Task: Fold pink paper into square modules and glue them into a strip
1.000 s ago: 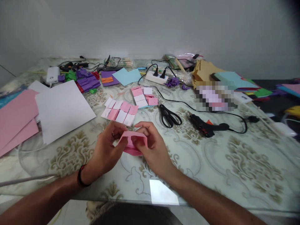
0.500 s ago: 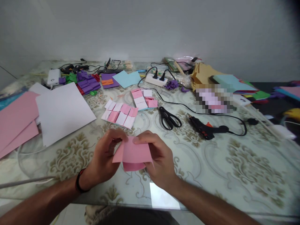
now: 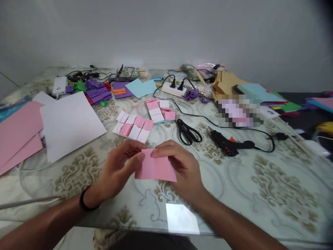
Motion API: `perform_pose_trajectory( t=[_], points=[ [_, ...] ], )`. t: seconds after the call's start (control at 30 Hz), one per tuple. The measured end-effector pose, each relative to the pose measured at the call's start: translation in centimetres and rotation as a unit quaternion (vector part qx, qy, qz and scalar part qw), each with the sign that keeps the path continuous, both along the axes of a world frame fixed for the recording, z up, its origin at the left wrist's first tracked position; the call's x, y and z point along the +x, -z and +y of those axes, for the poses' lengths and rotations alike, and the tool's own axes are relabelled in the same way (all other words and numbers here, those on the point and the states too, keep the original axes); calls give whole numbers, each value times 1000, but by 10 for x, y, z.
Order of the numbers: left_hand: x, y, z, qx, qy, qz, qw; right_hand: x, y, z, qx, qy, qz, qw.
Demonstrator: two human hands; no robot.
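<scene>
A piece of pink paper [image 3: 158, 168] with crease lines is held up between my two hands, above the near part of the table. My left hand [image 3: 118, 170] pinches its upper left edge, thumb in front. At the top middle and right, my right hand [image 3: 183, 166] grips the same sheet; some of its fingers are hidden behind the paper. Just beyond the hands lies a card with pink and white folded paper strips [image 3: 134, 125]. A second such card [image 3: 160, 110] is behind it to the right.
Black scissors [image 3: 188, 132] and a black glue gun [image 3: 223, 141] with its cord lie to the right. White sheets [image 3: 74, 125] and pink sheets [image 3: 19, 128] are on the left. A white power strip [image 3: 173, 89], purple folded papers [image 3: 98, 93] and a brown paper stack [image 3: 225, 83] stand farther back.
The pink paper's folded flaps have turned, so one flatter creased face now shows and the lower layer is out of sight. Both hands have shifted slightly, the right one outward.
</scene>
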State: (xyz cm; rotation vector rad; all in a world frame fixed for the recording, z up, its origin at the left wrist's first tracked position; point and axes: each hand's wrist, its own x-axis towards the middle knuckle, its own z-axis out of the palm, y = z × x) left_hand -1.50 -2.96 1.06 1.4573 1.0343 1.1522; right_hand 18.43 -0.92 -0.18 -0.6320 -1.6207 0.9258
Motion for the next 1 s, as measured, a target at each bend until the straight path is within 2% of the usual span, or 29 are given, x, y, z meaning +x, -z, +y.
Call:
perform_pose_trajectory(
  t=[0.1, 0.23, 0.33, 0.43, 0.57, 0.67, 1.0],
  points=[
    [1, -2, 3, -13, -27, 27, 999, -1, 3, 1, -10, 3, -21, 1000],
    [-2, -1, 6, 0, -55, 62, 997, 4, 4, 5, -117, -10, -24, 993],
    [-5, 0, 8, 20, -76, 87, 993, 15, 1, 13, -178, -81, -21, 980],
    [-5, 0, 9, 71, -99, 138, 983, 24, -4, 21, -184, -133, -12, 974],
    [0, -4, 7, 156, -115, 219, 956, 20, -8, 22, -176, -58, -70, 980],
    [2, -6, 7, 177, -117, 237, 948, 12, -8, 19, -135, -7, -109, 985],
    [-5, 2, 11, 56, -51, 136, 988, 9, -17, 13, -95, 33, -130, 986]
  ],
)
